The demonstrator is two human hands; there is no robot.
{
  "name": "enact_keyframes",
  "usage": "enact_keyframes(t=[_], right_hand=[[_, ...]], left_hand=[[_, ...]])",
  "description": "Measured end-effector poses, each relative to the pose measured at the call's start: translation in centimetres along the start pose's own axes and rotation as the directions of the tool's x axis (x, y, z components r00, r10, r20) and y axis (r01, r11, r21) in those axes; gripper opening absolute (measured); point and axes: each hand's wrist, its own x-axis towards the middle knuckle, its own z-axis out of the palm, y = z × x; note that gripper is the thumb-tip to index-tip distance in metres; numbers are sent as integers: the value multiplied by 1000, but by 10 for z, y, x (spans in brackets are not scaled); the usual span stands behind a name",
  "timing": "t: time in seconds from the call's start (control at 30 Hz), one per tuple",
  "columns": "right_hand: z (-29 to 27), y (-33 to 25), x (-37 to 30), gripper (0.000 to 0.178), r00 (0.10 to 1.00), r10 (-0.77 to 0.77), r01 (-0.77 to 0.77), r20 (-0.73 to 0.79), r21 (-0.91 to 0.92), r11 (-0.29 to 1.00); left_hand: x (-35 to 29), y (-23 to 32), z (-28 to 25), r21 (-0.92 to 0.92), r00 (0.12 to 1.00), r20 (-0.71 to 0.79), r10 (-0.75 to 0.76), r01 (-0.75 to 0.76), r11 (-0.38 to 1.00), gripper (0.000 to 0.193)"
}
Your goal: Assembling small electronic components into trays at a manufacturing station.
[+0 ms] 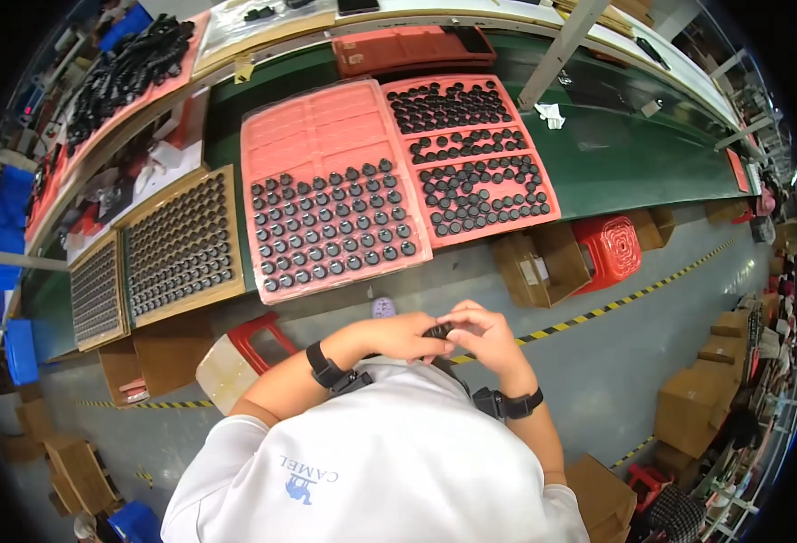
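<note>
Black small part [438,330], pinched between left hand [407,335] and right hand [484,337] at lower centre, could slip to the floor since no tray lies beneath.

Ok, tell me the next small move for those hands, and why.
Probably set the small black part, pinched between left hand and right hand, into an empty pocket of the pink tray. Its upper rows are bare while the lower rows hold similar black parts.
</note>
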Motion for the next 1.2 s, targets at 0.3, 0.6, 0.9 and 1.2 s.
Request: enact_keyframes(t=[0.3, 0.6, 0.9, 1.2], right_hand=[[-100, 51, 104, 21, 892, 294, -303, -343, 30, 953], [-115, 98, 185, 21, 997, -73, 28, -11, -857, 515], [-111, 90, 195, 17, 980, -195, 107, 33, -919, 380], [-37, -80, 208, 12, 997, 78, -78, 6, 86, 993]], left_hand=[[19, -2, -82, -545, 932, -347, -107, -107, 832, 25], [2, 9, -101, -616, 630, -748, -206, -546, 568, 20], [-21, 14, -108, -483, 466, -854, -231, -547, 684, 18], [-36, 85, -128, 122, 406, -881, 244, -304, 945, 35]])
